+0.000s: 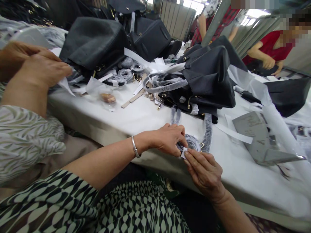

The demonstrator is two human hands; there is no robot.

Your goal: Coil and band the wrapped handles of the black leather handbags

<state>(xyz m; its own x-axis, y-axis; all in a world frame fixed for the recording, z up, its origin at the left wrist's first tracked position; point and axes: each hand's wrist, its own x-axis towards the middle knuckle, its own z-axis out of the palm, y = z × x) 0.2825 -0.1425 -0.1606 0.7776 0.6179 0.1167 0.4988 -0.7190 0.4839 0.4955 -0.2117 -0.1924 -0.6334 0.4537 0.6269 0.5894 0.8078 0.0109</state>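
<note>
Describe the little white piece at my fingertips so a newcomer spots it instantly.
On the white table, go to the near edge, where the left hand and right hand meet by a film-wrapped coil. The small white piece sits at their fingertips, squarish, unlike the long white strip farther right.

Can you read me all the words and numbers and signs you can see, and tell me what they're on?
None can be read for sure.
Grey folded piece on the right: dark marks, too blurred to read.
Black bag at the back: a tiny gold mark, too small to read.
White slip at the right hand: no writing I can make out.
</note>
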